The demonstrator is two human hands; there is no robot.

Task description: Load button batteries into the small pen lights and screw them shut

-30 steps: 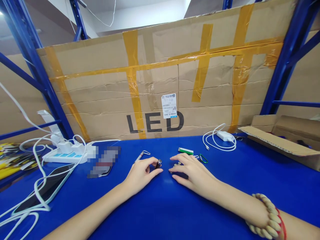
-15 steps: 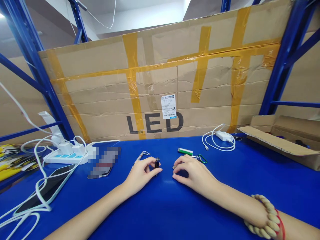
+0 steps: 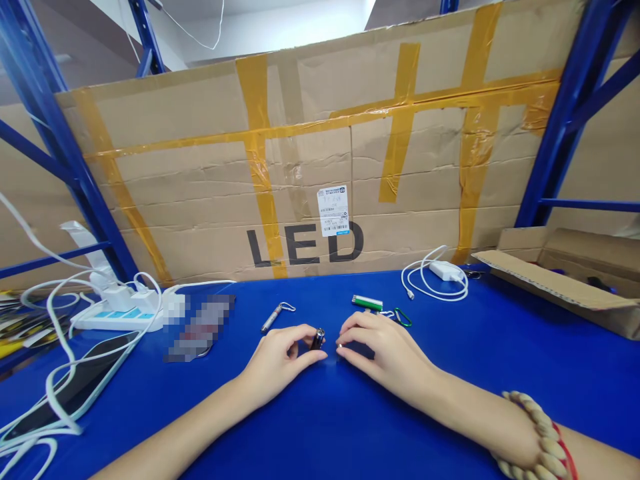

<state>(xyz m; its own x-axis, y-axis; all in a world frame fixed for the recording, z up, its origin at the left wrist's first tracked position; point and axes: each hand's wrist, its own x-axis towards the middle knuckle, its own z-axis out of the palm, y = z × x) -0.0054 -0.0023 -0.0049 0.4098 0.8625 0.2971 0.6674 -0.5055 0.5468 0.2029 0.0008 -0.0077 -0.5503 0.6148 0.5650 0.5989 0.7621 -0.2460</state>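
My left hand (image 3: pixel 286 357) pinches a short black cylinder (image 3: pixel 318 339) between thumb and fingers, its shiny round end tilted up. Close by on the right, my right hand (image 3: pixel 383 343) has thumb and fingertip together on a tiny silvery piece (image 3: pixel 339 346), too small to name. The two hands are a short gap apart, low over the blue table. Behind the left hand lies a slim silver cylinder (image 3: pixel 271 319) with a wire clip. Just beyond the right hand are a green and silver cylinder (image 3: pixel 367 303) and a green carabiner (image 3: pixel 403 317).
A white power strip (image 3: pixel 120 316) with tangled cables and a phone (image 3: pixel 75 380) occupy the left. At the back right lie a white charger with its cable (image 3: pixel 446 271) and an open cardboard box (image 3: pixel 560 280). A tall cardboard panel (image 3: pixel 200 200) closes off the back.
The black cylinder has tipped from upright to a slant in my left hand. My right hand has come slightly nearer to it, and a silvery piece now shows at its fingertips.
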